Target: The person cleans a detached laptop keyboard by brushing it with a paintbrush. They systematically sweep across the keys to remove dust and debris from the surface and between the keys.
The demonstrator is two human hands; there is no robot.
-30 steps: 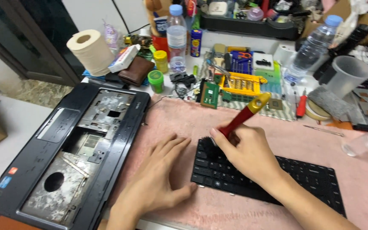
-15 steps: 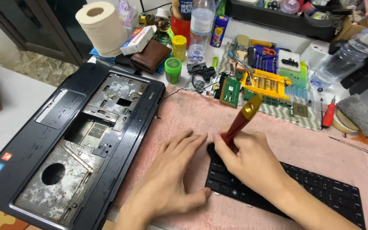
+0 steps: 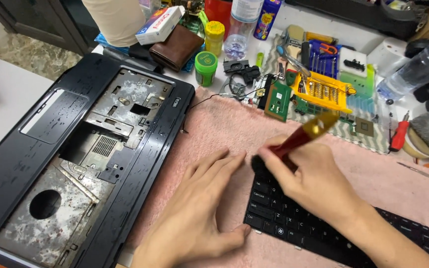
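Observation:
A loose black laptop keyboard (image 3: 284, 218) lies on a pink towel (image 3: 224, 129). My right hand (image 3: 314, 181) grips a brush with a red handle and gold tip (image 3: 306, 134), its dark bristles down on the keyboard's top left corner. My left hand (image 3: 194, 213) lies flat on the towel, fingers spread, with the thumb against the keyboard's left edge. To the left sits a black laptop top case (image 3: 75, 159) with the keyboard bay bare, showing worn metal plates.
At the back stand a green round tin (image 3: 205, 67), a yellow screwdriver bit holder (image 3: 323, 89), a green circuit board (image 3: 278, 101), a brown wallet (image 3: 177, 47), a plastic bottle (image 3: 420, 69) and a red-handled screwdriver (image 3: 398, 136). A thin metal tool (image 3: 420, 172) lies at right.
The view has drawn closer and tilted down. My right hand has shifted the brush slightly over the keyboard's top left corner, while my left hand stays flat on the towel.

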